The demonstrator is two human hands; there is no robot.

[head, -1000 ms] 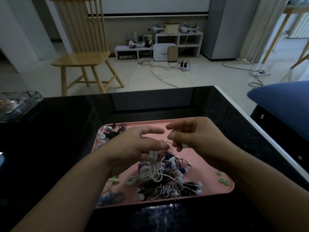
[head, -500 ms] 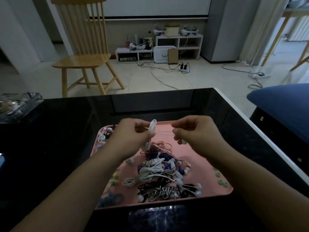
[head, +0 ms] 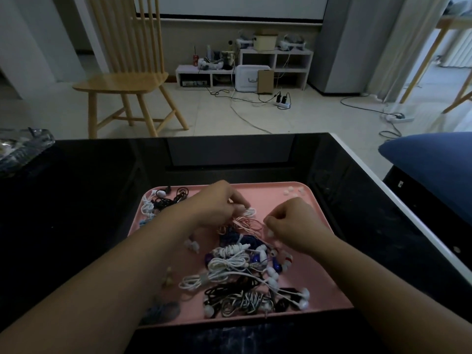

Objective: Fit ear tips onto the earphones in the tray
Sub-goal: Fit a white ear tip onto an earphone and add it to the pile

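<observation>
The left hand (head: 217,203) pinched a white earphone cord (head: 249,212), the right hand (head: 293,223) an earbud (small, partly hidden) beside it, above the pink tray (head: 329,274). Below both grips lay the earphone tangle (head: 245,274); a tug would likely snag it.

Both hands, left (head: 217,205) and right (head: 293,223), pinch white earphone cord (head: 249,212) over the pink tray (head: 270,191).
</observation>
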